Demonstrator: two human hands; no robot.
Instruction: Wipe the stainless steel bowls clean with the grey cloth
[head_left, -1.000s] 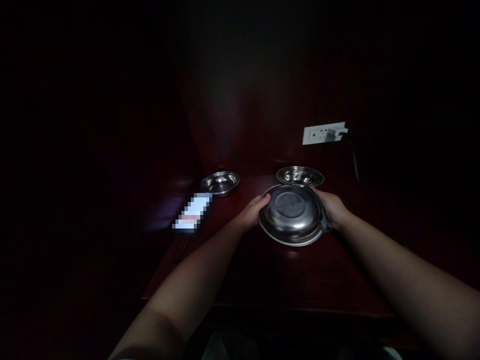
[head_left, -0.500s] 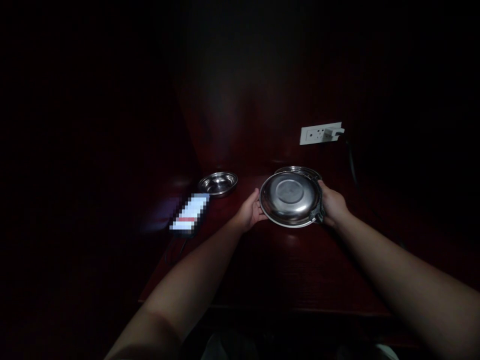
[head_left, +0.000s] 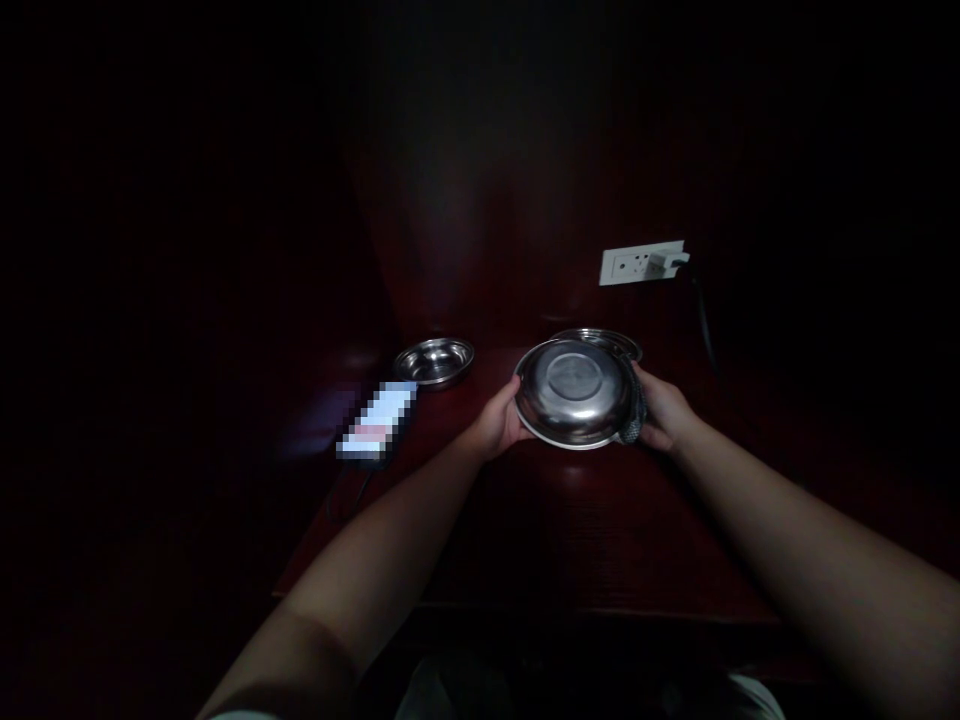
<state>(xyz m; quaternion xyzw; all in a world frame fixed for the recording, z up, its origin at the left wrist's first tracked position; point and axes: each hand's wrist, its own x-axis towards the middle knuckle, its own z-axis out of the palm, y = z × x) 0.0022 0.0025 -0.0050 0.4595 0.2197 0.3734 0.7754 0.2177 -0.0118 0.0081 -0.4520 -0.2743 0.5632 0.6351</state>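
Observation:
I hold a shiny steel bowl (head_left: 576,393) tilted with its underside toward me, just above the dark wooden table (head_left: 600,540). My left hand (head_left: 498,420) grips its left rim. My right hand (head_left: 660,412) grips the right rim together with a grey scrub cloth (head_left: 634,420) pressed against the bowl. Behind the held bowl, the rim of a second steel dish (head_left: 600,337) shows on the table, mostly hidden.
A smaller steel bowl (head_left: 433,360) sits at the back left. A lit phone (head_left: 375,420) lies on the table's left edge with a cable hanging down. A white wall socket (head_left: 639,264) with a plug and dark cord is on the back panel. The surroundings are very dark.
The bowl has been lifted from low over the table up and back, now covering most of the dish behind it. Both hands moved with it, keeping their grip.

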